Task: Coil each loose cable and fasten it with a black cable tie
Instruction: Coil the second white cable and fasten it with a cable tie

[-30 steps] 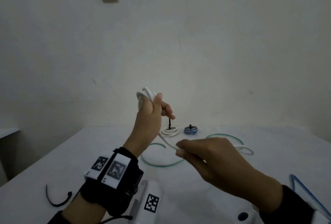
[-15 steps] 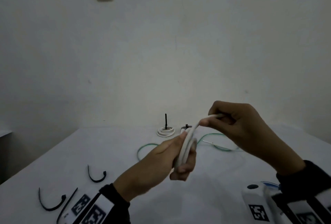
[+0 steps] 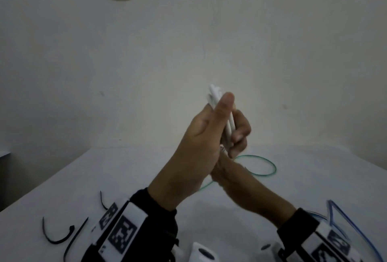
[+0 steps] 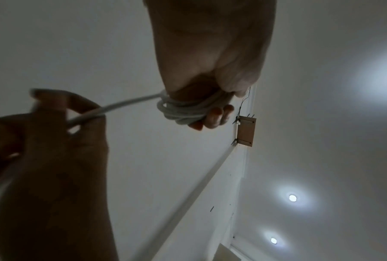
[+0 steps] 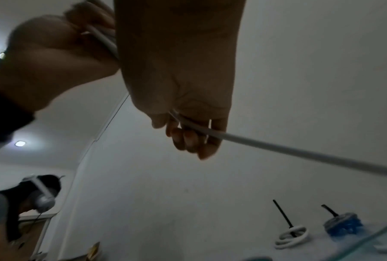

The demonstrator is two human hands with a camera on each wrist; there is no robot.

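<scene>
My left hand [image 3: 201, 140] is raised over the table with a white cable [image 3: 229, 127] wound in several turns round its fingers, the thumb pressing on the coil. In the left wrist view the coil [image 4: 183, 113] wraps the fingertips. My right hand [image 3: 238, 136] sits just behind and under the left hand and grips the free strand of the same cable [image 5: 299, 151], which runs out of its curled fingers [image 5: 188, 139]. Black cable ties [image 3: 56, 238] lie on the table at the near left.
A loose green cable [image 3: 261, 165] loops on the white table [image 3: 125, 178] behind my hands. A loose blue cable [image 3: 345, 220] lies near right. Farther back stand a tied white coil [image 5: 291, 236] and a tied blue coil [image 5: 342, 227].
My left hand has risen with the coil. My right hand, which was out to the right pulling the strand, has swung in behind and under the left hand.
</scene>
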